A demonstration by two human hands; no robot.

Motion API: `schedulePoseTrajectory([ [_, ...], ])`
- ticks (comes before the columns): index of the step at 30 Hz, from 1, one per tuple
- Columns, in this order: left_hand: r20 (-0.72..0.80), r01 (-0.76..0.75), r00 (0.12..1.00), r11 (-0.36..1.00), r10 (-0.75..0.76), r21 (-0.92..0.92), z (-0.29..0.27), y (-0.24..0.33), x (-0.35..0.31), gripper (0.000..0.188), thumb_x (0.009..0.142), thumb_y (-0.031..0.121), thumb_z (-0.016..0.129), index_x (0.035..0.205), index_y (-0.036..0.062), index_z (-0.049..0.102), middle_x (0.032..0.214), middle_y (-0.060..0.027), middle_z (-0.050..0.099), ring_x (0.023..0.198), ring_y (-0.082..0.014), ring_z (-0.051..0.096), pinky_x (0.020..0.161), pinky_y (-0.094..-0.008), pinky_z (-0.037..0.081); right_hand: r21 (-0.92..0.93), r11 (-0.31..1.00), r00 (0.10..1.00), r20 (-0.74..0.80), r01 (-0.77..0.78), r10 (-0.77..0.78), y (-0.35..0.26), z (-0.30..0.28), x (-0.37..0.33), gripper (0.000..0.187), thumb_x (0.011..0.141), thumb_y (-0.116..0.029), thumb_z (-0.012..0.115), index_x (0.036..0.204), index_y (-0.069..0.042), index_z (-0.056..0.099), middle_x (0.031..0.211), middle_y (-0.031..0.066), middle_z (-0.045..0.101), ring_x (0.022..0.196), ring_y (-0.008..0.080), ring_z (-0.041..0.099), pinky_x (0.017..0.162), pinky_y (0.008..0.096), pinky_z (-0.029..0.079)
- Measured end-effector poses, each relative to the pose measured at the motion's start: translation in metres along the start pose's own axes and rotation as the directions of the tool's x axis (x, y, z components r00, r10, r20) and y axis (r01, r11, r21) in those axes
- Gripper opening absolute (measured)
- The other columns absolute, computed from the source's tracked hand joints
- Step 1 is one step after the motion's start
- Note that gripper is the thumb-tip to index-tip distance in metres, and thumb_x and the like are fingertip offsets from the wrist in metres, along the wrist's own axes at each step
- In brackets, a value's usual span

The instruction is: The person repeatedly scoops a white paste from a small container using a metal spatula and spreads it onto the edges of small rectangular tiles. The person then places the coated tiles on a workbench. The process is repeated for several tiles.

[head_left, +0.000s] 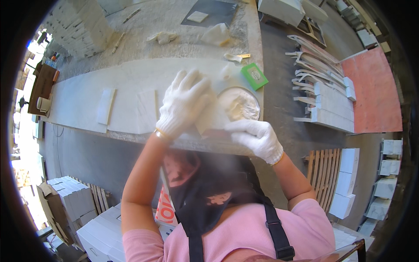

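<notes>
left hand [183, 105]: white knit glove, fingers spread wide, palm flat on a pale slab [208, 117] at the bench's near edge.
right hand [255, 137]: gloved too, fingers curled together and closed on the slab's near right side, right at the bench lip.
slab: small, off-white, tilted between the two hands, just left of the tub; whether it lies flat on the bench i cannot tell.
tub [241, 105]: round, open, full of whitish paste, at the bench's right edge, touching or nearly touching the slab.
green box [254, 76]: flat, just beyond the tub, near the right edge.
bench [78, 105]: long, pale stone top, dusty.
tiles: two flat white pieces, a narrow one [106, 106] and a wider one [147, 111], lying left of the left hand, close to the near edge.
rags [217, 35]: crumpled, on the far part of the bench.
floor right: stacked white stone blocks [331, 105] and a red-pink sheet [371, 91].
</notes>
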State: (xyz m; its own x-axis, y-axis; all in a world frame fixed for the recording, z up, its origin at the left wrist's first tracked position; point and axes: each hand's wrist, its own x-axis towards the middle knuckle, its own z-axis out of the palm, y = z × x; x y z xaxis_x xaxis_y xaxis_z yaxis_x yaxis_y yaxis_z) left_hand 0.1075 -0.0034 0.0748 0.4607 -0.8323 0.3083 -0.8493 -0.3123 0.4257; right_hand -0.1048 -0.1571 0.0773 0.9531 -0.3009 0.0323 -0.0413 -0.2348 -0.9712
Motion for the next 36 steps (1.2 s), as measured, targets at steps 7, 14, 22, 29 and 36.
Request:
schedulePoseTrajectory([
  [7, 0.012, -0.089, 0.996, 0.996, 0.089, -0.015, -0.006, 0.002, -0.005, 0.046, 0.091, 0.028, 0.066, 0.132, 0.0075, 0.066, 0.148, -0.0239, 0.051, 0.138, -0.0458, 0.044, 0.114, -0.052, 0.036, 0.717, 0.684, 0.89, -0.217, -0.135, 0.402, 0.041, 0.037, 0.0, 0.032, 0.099, -0.01, 0.061, 0.13, -0.002, 0.064, 0.113, 0.0034, 0.065, 0.096, 0.0119, 0.061, 0.086, 0.0268, 0.049],
  [14, 0.056, -0.061, 0.997, 0.998, 0.059, 0.026, -0.007, 0.017, -0.006, 0.044, 0.089, 0.02, 0.066, 0.129, 0.005, 0.068, 0.146, -0.0251, 0.053, 0.138, -0.0448, 0.046, 0.114, -0.0507, 0.038, 0.843, 0.518, 0.915, -0.084, -0.146, 0.394, 0.049, 0.061, 0.021, 0.036, 0.099, -0.013, 0.061, 0.133, -0.003, 0.062, 0.118, 0.0041, 0.064, 0.108, 0.0141, 0.059, 0.095, 0.031, 0.047],
  [22, 0.066, -0.085, 0.995, 0.99, 0.078, 0.116, -0.006, 0.015, -0.008, 0.042, 0.088, 0.018, 0.067, 0.128, 0.0068, 0.068, 0.145, -0.0241, 0.054, 0.138, -0.0434, 0.047, 0.111, -0.0495, 0.04, 0.884, 0.344, 0.888, 0.148, -0.316, 0.435, 0.039, 0.052, -0.013, 0.035, 0.098, -0.014, 0.062, 0.131, -0.003, 0.061, 0.121, 0.0086, 0.064, 0.106, 0.0194, 0.064, 0.091, 0.0337, 0.054],
  [29, 0.049, -0.068, 0.997, 0.995, 0.064, 0.078, -0.004, 0.013, -0.008, 0.042, 0.088, 0.018, 0.067, 0.128, 0.0055, 0.068, 0.145, -0.0244, 0.054, 0.138, -0.043, 0.047, 0.112, -0.0492, 0.039, 0.953, 0.258, 0.924, 0.048, -0.156, 0.38, 0.041, 0.063, 0.01, 0.032, 0.098, -0.011, 0.063, 0.129, -0.007, 0.062, 0.12, 0.0083, 0.063, 0.102, 0.0203, 0.065, 0.084, 0.035, 0.056],
  [36, 0.037, -0.07, 0.997, 0.997, 0.069, 0.042, -0.004, 0.012, -0.01, 0.041, 0.09, 0.017, 0.064, 0.129, 0.0031, 0.068, 0.146, -0.0254, 0.054, 0.138, -0.0433, 0.048, 0.114, -0.048, 0.039, 0.96, 0.193, 0.954, 0.149, -0.203, 0.262, 0.059, 0.057, -0.02, 0.031, 0.1, -0.013, 0.062, 0.13, -0.008, 0.061, 0.097, 0.005, 0.066, 0.077, 0.0158, 0.059, 0.07, 0.0308, 0.05],
])
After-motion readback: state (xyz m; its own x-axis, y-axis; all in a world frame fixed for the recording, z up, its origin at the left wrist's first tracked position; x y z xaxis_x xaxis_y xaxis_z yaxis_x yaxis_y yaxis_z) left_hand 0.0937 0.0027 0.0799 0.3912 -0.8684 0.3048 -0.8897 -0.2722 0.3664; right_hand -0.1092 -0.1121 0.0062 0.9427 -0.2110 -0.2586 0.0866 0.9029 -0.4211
